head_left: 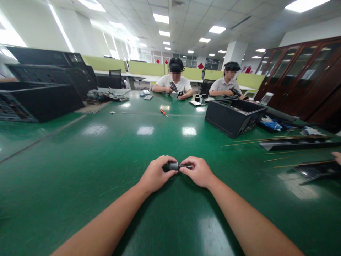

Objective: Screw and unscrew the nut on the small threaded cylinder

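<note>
In the head view, my left hand (pixel 156 174) is closed round a short grey metal cylinder (pixel 173 166), held level just above the green table. My right hand (pixel 199 172) pinches a thin dark ridged rod (pixel 183 166) between thumb and fingers. The rod lies in line with the cylinder and its left end meets the cylinder's right end. Whether the two are joined or only touching I cannot tell. The cylinder's left end is partly hidden by my left fingers.
An orange-handled screwdriver (pixel 163 112) lies farther out on the green table (pixel 112 149). A black computer case (pixel 226 117) stands right, near thin brass-coloured rods (pixel 247 142); more cases (pixel 58 103) stand left. Across the table, two people hold power drills (pixel 174 87). Another hand (pixel 337 157) shows at the right edge.
</note>
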A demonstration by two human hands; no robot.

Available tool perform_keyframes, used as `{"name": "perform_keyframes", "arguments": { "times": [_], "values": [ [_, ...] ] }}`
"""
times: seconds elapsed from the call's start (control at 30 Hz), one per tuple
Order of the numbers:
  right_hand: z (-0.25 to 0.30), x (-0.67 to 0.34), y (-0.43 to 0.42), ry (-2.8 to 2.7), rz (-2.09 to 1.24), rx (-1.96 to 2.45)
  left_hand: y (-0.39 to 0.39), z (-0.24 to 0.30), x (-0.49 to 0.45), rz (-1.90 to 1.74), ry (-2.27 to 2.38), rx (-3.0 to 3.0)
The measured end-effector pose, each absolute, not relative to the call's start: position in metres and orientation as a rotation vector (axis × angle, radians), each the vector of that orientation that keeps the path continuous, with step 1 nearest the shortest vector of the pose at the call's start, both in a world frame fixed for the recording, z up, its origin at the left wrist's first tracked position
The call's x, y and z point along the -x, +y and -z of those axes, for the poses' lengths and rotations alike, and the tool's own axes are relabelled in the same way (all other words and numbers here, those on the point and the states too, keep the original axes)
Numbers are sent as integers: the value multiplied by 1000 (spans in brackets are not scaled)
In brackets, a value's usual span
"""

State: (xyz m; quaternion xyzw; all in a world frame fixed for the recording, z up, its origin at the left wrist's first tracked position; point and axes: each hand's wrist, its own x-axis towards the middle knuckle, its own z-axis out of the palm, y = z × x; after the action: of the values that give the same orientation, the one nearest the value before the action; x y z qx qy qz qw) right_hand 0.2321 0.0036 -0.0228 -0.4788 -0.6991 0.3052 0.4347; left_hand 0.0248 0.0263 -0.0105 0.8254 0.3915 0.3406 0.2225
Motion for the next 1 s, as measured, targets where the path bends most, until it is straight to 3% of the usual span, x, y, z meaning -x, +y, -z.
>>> {"name": "perform_keyframes", "arguments": {
  "times": [1.0],
  "values": [
    [23,-233,4,-1649,-910,1227,26,8,-24,-986,1085,-2299]
  ]
}}
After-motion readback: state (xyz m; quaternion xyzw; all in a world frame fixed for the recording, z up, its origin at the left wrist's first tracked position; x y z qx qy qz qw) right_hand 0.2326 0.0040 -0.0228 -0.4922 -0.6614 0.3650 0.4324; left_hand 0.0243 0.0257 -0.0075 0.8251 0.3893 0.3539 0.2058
